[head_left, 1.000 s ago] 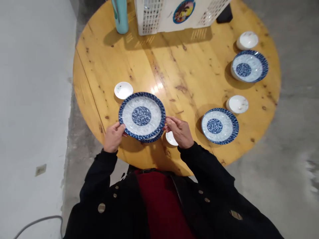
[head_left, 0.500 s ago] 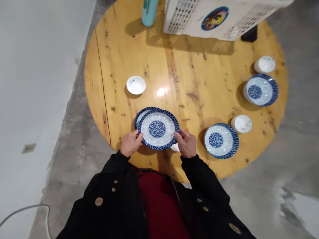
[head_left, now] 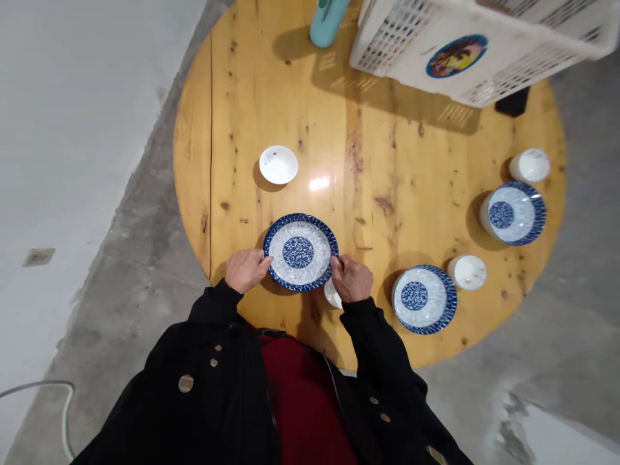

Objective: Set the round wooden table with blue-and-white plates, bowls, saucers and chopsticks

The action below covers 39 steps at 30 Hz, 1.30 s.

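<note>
Pinching the blue-rimmed plate [head_left: 298, 252] by opposite edges in my head view, left hand [head_left: 247, 270] and right hand [head_left: 352, 279] both clamped on the rim, probably to keep it level. It's at the table's [head_left: 320, 135] near side, beside a half-hidden white bowl [head_left: 332, 294].

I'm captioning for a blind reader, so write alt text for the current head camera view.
The left hand and right hand hold a blue-rimmed plate toward the near edge of a round wooden table. White bowls stand about, two patterned dishes on the right, a white basket and turquoise bottle beyond.
</note>
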Available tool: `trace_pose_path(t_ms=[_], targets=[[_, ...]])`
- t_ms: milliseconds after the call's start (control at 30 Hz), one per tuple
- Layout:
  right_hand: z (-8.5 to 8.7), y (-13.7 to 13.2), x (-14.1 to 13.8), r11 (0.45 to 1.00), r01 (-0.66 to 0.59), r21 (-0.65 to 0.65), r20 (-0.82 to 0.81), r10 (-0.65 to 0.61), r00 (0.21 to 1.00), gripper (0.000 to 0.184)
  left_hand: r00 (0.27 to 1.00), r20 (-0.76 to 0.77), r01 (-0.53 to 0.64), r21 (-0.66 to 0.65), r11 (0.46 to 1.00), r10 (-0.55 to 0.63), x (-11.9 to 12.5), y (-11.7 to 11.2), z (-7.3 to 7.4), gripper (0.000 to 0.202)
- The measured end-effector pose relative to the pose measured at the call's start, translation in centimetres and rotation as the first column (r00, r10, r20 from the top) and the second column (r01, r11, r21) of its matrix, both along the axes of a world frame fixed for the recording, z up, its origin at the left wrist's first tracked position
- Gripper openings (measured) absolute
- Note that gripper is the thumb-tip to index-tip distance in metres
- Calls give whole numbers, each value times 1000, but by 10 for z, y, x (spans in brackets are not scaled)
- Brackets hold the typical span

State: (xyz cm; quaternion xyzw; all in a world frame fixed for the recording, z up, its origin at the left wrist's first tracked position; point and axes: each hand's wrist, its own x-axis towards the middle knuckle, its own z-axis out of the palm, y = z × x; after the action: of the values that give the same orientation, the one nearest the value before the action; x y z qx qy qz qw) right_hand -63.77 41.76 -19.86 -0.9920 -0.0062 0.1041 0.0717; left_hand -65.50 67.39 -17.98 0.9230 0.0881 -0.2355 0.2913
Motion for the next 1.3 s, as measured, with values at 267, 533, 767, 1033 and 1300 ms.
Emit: trace_pose_path(t_ms=[267,533,767,1033,1300], targets=[[-1,6,7,986,-61,-153,-68,51,996,36,993,-86,91,117,989,-81,9,2,5,42],[-2,1,11,994,-75,-74,-81,69,994,36,995,-85,69,118,991,-59,11,9,7,41],[7,16,32,995,16,100,-197,4,980,29,998,67,32,-155,987,-22,20,15,-17,27],[30,28,38,969,202,142,-145,-182,973,23,992,102,-44,-295,954,78,38,16,3,22],[62,16,-25,789,331,518,30,-404,914,18,978,209,79,-302,950,-14,34,3,63,23]])
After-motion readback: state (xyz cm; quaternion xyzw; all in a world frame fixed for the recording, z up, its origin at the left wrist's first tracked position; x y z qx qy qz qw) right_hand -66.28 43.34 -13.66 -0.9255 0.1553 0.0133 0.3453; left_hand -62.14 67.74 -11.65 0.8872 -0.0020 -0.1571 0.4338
